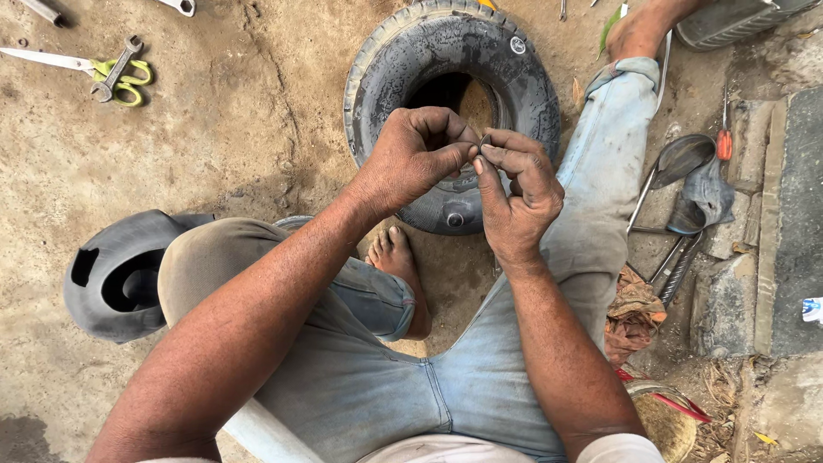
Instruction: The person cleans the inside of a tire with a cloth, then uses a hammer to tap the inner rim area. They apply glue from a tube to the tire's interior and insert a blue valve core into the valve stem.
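Centrally, the left hand [411,159] and right hand [517,199] pinch a tiny dark piece [484,141] by fingertips; seemingly light, easily dropped, above the tyre [386,77].

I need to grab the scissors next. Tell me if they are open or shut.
Shut. The scissors lie flat on the dirt, blades together in one line, green handles side by side under a wrench.
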